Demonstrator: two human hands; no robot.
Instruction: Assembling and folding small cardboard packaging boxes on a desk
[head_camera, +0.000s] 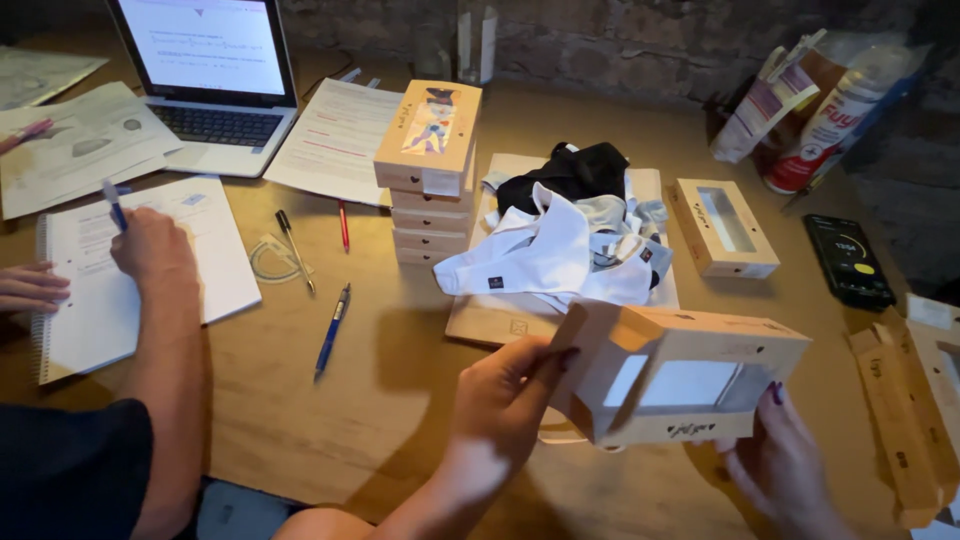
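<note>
Hands hold a windowed cardboard box (680, 385) above the worktop (300, 400): left hand (505, 400) with fingers clamped on its end flap, right hand (780, 465) gripping underneath. White garments (555, 255) lie just beyond, beside stacked boxes (428, 170).

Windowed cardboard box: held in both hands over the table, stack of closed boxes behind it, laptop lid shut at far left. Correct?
One slip. The laptop is open, not shut: the head view shows its screen lit and keyboard exposed. The rest holds: left hand and right hand hold the windowed cardboard box, and the stack of closed boxes stands behind it.
</note>
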